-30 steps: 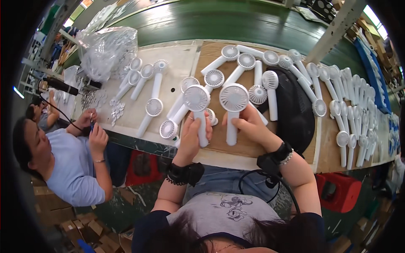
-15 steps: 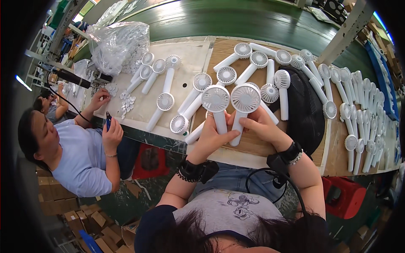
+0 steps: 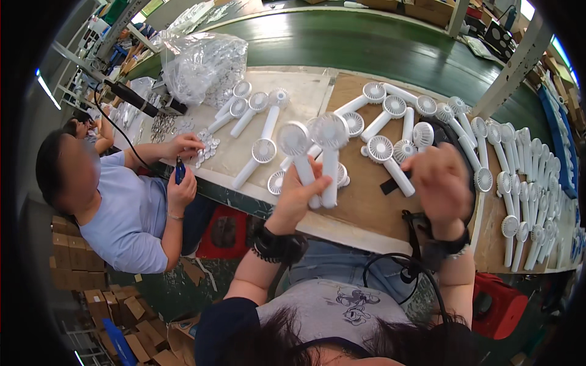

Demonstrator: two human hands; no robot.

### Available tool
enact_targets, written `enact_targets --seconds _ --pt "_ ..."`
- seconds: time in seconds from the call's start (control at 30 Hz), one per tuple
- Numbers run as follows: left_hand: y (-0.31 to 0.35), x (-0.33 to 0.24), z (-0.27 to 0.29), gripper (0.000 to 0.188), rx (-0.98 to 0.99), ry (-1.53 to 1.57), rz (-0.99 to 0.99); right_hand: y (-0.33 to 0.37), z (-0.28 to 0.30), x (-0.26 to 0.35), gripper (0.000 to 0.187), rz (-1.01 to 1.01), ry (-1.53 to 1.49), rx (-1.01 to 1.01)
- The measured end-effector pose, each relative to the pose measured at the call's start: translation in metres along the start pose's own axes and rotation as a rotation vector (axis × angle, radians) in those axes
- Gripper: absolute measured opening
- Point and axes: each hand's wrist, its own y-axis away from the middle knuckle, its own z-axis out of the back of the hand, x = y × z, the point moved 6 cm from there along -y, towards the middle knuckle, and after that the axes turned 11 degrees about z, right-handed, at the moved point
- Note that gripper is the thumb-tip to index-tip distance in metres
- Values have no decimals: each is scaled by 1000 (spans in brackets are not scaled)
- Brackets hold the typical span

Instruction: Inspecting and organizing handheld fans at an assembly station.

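My left hand (image 3: 289,206) grips two white handheld fans together above the bench's front edge: one fan (image 3: 294,140) on the left and a second fan (image 3: 330,132) on the right. Both stand with round grilles up and handles down in my fingers. Off to the right, my right hand (image 3: 442,180) is raised over the bench, its fingers smeared by motion. Closest to it are a fan (image 3: 423,134) lying grille up and another fan (image 3: 381,150) whose handle points toward me. A dark strip (image 3: 388,186) lies beside that handle.
More fans (image 3: 264,150) lie scattered left, with dense rows of fans (image 3: 537,183) at right. A black mesh item (image 3: 455,152) lies under some. Behind runs a green conveyor belt (image 3: 305,39). At left, a co-worker (image 3: 125,207) holds a blue-handled tool (image 3: 179,171) near small discs (image 3: 207,146).
Both hands were at the two fans; now my left hand alone holds them, slightly further left. My right hand has let go and moved right. The whole view has shifted a little.
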Motion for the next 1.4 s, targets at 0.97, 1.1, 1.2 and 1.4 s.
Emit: enact_targets --seconds 0.97,1.1,1.2,1.4 --pt "4 -26 -5 20 21 171 -7 11 -92 135 22 241 -591 600" --pt "5 -28 -5 23 29 148 0 3 -100 129 23 263 -601 603" --pt "5 -27 -3 26 46 119 0 3 -104 133 23 274 -600 602" --pt "3 -34 -6 25 31 95 1 6 -100 140 25 297 -601 593"
